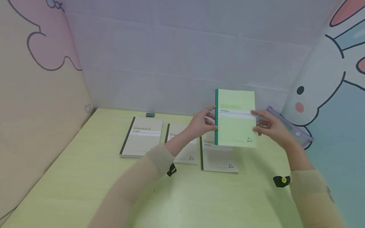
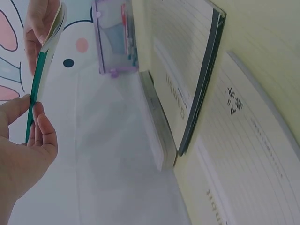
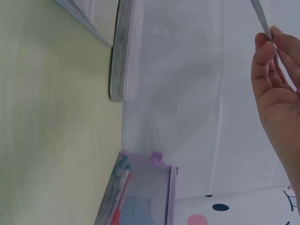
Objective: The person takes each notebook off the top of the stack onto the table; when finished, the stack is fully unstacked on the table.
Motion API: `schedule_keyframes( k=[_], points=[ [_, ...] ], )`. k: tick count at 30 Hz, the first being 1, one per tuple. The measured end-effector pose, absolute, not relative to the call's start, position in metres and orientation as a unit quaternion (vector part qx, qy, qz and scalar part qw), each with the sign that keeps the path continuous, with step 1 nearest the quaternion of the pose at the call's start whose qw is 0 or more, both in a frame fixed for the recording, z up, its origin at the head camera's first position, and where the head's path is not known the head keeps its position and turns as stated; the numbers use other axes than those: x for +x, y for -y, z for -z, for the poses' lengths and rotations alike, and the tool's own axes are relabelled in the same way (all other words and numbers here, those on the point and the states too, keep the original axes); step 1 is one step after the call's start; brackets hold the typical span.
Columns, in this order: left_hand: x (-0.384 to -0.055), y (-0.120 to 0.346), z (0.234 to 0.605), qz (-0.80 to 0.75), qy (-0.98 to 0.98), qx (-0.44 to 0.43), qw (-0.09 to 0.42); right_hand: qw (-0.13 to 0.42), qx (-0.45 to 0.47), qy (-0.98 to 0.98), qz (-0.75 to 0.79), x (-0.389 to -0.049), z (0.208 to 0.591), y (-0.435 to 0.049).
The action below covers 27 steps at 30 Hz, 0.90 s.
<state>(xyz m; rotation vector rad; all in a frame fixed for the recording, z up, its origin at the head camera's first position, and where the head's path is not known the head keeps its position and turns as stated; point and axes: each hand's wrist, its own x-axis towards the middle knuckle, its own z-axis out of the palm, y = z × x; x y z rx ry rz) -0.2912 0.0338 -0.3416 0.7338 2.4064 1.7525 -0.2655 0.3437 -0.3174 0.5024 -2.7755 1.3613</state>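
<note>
A pale green notebook (image 1: 235, 129) with a dark green spine is held up in both hands, its cover facing the head camera. My left hand (image 1: 201, 123) pinches the spine edge between thumb and fingers. On the opposite edge, my right hand (image 1: 269, 126) pinches the pages. The left wrist view shows the notebook's green spine (image 2: 38, 77) edge-on. Below it lies a white notebook (image 1: 219, 158) with a black spine, partly covered in the head view. Two more such notebooks lie to the left: a middle one (image 1: 186, 155), partly behind my left arm, and a left one (image 1: 144, 139).
A small dark blue block (image 1: 150, 115) sits at the table's back edge. To the right, a purple-edged clear pouch (image 3: 140, 192) holds several pens. A flat, rounded case (image 3: 123, 56) stands against the back wall. Printed walls enclose the table (image 1: 199, 199) at both sides.
</note>
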Motion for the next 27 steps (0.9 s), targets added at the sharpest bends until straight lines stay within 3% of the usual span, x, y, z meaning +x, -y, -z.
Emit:
schedule_keyframes(
  k=[10, 27],
  points=[
    [-0.278, -0.081, 0.363, -0.602, -0.767, 0.217, 0.049, -0.006, 0.09, 0.906, -0.413, -0.246, 0.332, -0.382],
    [-0.265, -0.131, 0.408, -0.592, -0.781, 0.18, 0.087, -0.047, 0.126, 0.899, -0.417, -0.226, 0.368, -0.426]
  ],
)
